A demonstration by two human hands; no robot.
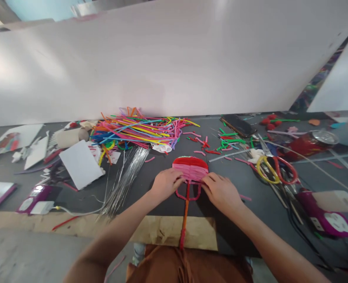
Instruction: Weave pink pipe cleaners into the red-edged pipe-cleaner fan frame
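Note:
Between my hands is a rounded pipe-cleaner piece (191, 171), with red rows at the top and pink rows below. A pink loop frame (195, 198) hangs under the rows, and an orange and red stem (185, 216) runs down toward my lap. My left hand (166, 184) pinches the piece's lower left edge with fingers curled. On the opposite edge, my right hand (222, 192) grips with its fingertips bent over the pink rows. Both thumbs are partly hidden.
A heap of coloured pipe cleaners (141, 131) lies behind, with a bundle of thin wires (127, 181) to the left. Scissors (275, 169), a phone (238, 125) and a drink can (309, 144) lie at right. Purple power strips (34, 198) flank the workspace; a white panel (185, 59) stands behind.

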